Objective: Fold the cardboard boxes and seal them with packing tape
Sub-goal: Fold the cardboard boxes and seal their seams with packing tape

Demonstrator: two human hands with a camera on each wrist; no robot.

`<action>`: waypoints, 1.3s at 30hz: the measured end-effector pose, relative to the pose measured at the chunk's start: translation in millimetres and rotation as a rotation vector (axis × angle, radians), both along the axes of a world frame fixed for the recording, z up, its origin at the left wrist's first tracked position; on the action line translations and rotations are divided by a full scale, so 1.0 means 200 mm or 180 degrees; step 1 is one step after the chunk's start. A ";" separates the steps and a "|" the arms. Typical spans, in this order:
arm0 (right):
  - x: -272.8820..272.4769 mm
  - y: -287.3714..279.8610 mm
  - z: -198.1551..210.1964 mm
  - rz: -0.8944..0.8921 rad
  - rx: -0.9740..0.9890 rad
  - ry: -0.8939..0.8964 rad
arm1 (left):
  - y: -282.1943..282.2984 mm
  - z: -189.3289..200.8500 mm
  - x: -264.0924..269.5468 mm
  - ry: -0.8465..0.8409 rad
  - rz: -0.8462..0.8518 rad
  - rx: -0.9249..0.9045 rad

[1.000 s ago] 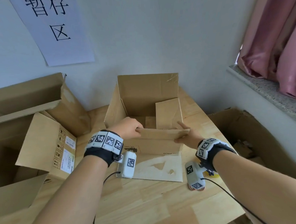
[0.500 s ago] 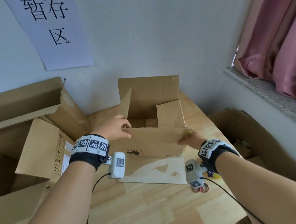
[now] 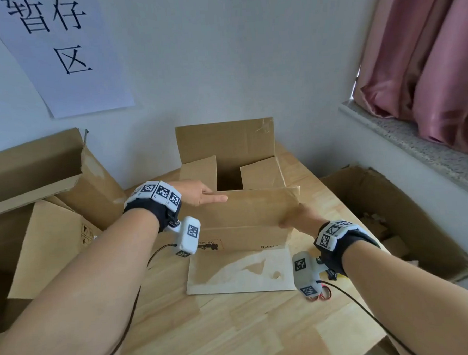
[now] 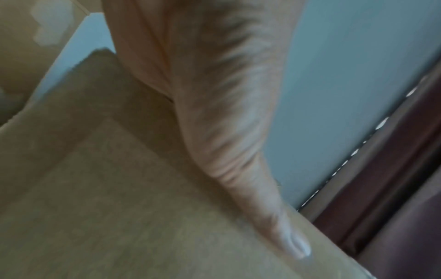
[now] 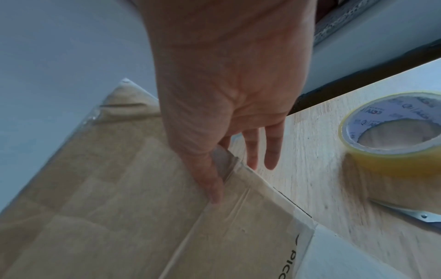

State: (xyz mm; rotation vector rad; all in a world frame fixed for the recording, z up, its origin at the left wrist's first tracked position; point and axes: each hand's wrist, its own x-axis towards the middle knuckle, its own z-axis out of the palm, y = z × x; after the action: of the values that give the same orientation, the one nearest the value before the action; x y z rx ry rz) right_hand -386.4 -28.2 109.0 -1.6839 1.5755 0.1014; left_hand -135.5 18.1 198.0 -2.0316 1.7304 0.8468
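An open cardboard box [image 3: 247,239] stands mid-table in the head view. Its far flap [image 3: 225,142] is upright and both side flaps lean inward. My left hand [image 3: 201,195] grips the top left edge of the raised near flap [image 3: 256,206], thumb [image 4: 238,132] lying along its face [image 4: 119,207]. My right hand [image 3: 297,217] pinches the flap's right edge, thumb [image 5: 207,179] on the taped face [image 5: 119,188], fingers behind. A roll of clear packing tape [image 5: 386,151] sits on the table right of that hand. The box's bottom flap [image 3: 240,272] lies flat towards me.
Large open cardboard boxes [image 3: 38,187] crowd the left side, one with printed labels [image 3: 49,241]. Another open box [image 3: 391,209] holding scraps stands off the table's right edge, under a stone sill [image 3: 415,146] and pink curtain. Bare wooden table [image 3: 235,326] lies near me.
The near flap has swung up from leaning inward to standing upright. The left side flap has folded inward. My left hand slid to the flap's top left edge; the right moved lower on its right edge.
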 end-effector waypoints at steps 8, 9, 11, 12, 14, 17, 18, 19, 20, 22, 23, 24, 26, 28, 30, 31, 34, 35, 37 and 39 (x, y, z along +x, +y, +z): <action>-0.04 -0.02 0.02 -0.0216 0.0075 -0.0639 | -0.09 -0.13 0.02 -0.0277 0.0074 -0.0646; -0.05 -0.04 0.02 -0.0248 0.0142 -0.0766 | -0.09 -0.16 0.02 -0.0291 0.0096 -0.0743; -0.04 -0.09 0.03 -0.0245 0.0184 -0.0926 | -0.07 -0.22 0.04 -0.0307 0.0132 -0.0948; -0.03 -0.12 0.03 -0.0204 0.0160 -0.0941 | -0.06 -0.25 0.05 -0.0348 0.0113 -0.1061; -0.01 -0.16 0.00 -0.0148 0.0051 -0.0913 | -0.02 -0.34 0.07 -0.0516 0.0081 -0.1307; 0.00 -0.20 -0.02 -0.0274 -0.0159 -0.0922 | 0.07 -0.48 0.11 -0.0521 0.0755 -0.1619; -0.01 -0.20 -0.02 -0.0327 -0.0214 -0.0917 | 0.10 -0.51 0.12 -0.0380 0.1196 -0.1648; -0.01 -0.21 -0.02 -0.0373 -0.0231 -0.0918 | 0.12 -0.54 0.14 -0.0196 0.1658 -0.1642; 0.00 -0.21 -0.03 -0.0401 -0.0177 -0.0908 | 0.14 -0.56 0.14 0.0022 0.2093 -0.1603; 0.02 -0.22 -0.05 -0.0344 -0.0019 -0.0829 | 0.17 -0.58 0.15 0.0522 0.2747 -0.1557; 0.03 -0.22 -0.06 -0.0294 0.0065 -0.0809 | 0.18 -0.59 0.14 0.0716 0.2910 -0.1553; 0.04 -0.21 -0.08 -0.0249 0.0151 -0.0790 | 0.19 -0.59 0.12 0.0832 0.2979 -0.1555; 0.06 -0.19 -0.12 -0.0158 0.0248 -0.0740 | 0.19 -0.61 0.10 0.0888 0.2999 -0.1594; 0.08 -0.17 -0.13 -0.0179 0.0301 -0.0719 | 0.19 -0.62 0.09 0.0890 0.3043 -0.1616; 0.08 -0.16 -0.13 -0.0374 0.0375 -0.0766 | 0.20 -0.63 0.09 0.0935 0.3059 -0.1629; 0.09 -0.16 -0.14 -0.0422 0.0338 -0.0797 | 0.20 -0.63 0.10 0.0954 0.3059 -0.1624; 0.11 -0.16 -0.17 -0.0452 0.0216 -0.0877 | 0.21 -0.64 0.11 0.0990 0.3075 -0.1604; 0.12 -0.16 -0.17 -0.0490 0.0237 -0.0870 | 0.22 -0.64 0.10 0.1005 0.3085 -0.1601; 0.13 -0.15 -0.16 -0.0495 0.0234 -0.0764 | 0.24 -0.64 0.08 0.1033 0.3121 -0.1637; 0.14 -0.14 -0.16 -0.0463 0.0244 -0.0731 | 0.26 -0.64 0.06 0.1013 0.3179 -0.1711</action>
State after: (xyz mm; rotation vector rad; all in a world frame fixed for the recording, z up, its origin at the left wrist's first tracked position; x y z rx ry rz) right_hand -359.3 -56.9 77.6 -1.4611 1.4954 -0.1017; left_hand -124.0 71.1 69.0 -3.3748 1.0385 1.0775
